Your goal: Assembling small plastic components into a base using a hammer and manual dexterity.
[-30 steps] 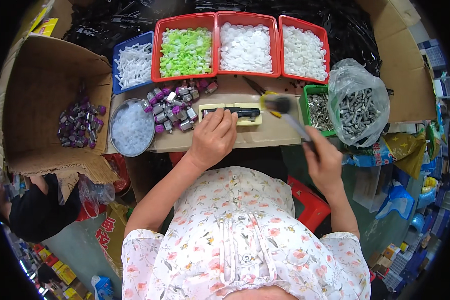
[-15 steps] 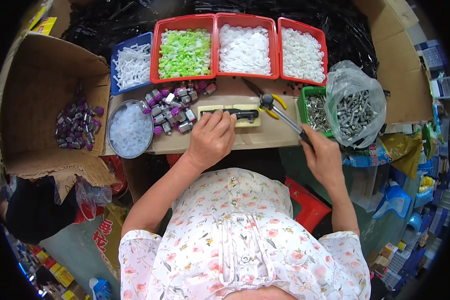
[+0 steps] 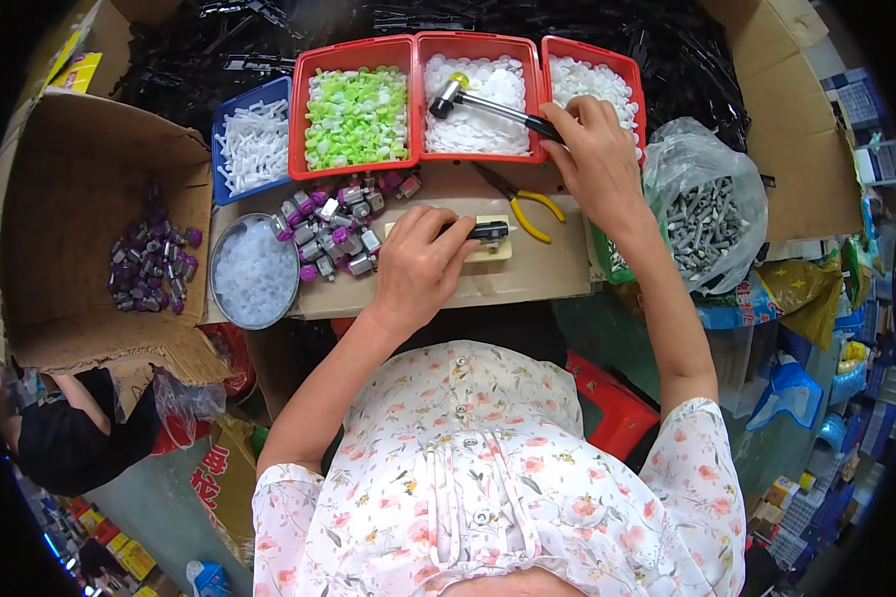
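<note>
Black elongated plastic part [image 3: 490,231]: set in a pale yellow rectangular block [image 3: 496,253] on the brown cardboard-covered surface [image 3: 548,277], straight ahead of the person's middle; its left stretch is covered by fingers, its right end shows.
Long axis: roughly left to right, crosswise to the person, in line with the block.
Left hand [image 3: 418,264]: the nearer one, reaching in from the near side and lying over the part; fingers bent and close together, tips on the part; whether they pinch it or only press down, I cannot tell.
Right hand [image 3: 602,169]: well apart from the part, farther forward and to the right, over the near end of a red plastic bin of small white caps [image 3: 640,99]; fingers curled round the handle.
Hammer with silver shaft, black grip and yellow-ended head [image 3: 498,108]: shaft slanting from that grip leftward and away, head above the red plastic bin of white discs [image 3: 483,156]; contact with the discs cannot be told.
Part from hammer head: nearer the person and slightly right.
Yellow-handled pliers [image 3: 514,195]: just beyond the block's right end, between part and right hand, handles spread.
</note>
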Demonstrator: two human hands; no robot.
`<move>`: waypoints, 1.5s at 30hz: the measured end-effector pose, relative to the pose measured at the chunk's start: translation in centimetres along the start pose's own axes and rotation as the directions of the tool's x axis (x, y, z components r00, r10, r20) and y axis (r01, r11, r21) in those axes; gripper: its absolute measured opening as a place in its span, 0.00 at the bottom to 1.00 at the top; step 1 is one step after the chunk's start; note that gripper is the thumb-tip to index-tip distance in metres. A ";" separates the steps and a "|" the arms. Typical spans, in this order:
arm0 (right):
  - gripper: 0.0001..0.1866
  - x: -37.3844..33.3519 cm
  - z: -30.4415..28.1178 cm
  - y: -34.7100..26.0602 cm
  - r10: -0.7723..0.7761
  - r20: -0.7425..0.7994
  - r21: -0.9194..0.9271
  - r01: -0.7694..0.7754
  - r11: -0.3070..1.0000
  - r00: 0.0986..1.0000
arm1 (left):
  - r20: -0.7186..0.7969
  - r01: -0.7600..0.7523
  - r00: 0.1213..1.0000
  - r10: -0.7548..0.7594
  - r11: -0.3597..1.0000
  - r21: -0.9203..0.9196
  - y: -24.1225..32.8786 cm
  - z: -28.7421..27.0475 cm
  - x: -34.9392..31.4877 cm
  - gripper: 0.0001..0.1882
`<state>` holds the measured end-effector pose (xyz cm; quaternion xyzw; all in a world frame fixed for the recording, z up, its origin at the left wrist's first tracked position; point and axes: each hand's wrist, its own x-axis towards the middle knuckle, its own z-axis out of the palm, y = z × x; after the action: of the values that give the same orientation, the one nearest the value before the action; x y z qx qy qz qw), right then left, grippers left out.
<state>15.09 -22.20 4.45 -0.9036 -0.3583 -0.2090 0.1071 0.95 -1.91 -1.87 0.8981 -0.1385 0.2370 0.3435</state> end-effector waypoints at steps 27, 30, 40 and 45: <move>0.11 -7.5 -1.1 -6.0 0.069 0.083 0.501 -0.102 0.859 0.994 | 0.081 0.368 0.897 -0.434 0.634 -0.680 1.2 -3.6 -2.0 0.17; 0.13 -6.8 -2.4 -7.2 -0.013 0.036 0.477 -0.006 0.879 0.999 | 0.101 0.388 0.898 -0.427 0.666 -0.637 2.0 -3.4 -1.8 0.15; 0.08 -8.1 -2.4 -6.7 -0.125 0.070 0.419 0.084 0.904 0.990 | 0.021 0.219 0.971 -0.238 0.853 -0.474 3.3 -3.6 -0.6 0.15; 0.08 -8.5 -3.0 -6.6 -0.192 0.067 0.389 0.152 0.909 0.979 | 0.231 0.363 0.932 -0.280 0.703 -0.611 2.9 -4.6 -1.5 0.14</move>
<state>4.06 -23.57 3.51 -0.8399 -0.4753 -0.0967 0.2433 -3.06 -0.73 1.96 0.7476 -0.0727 0.0567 0.6577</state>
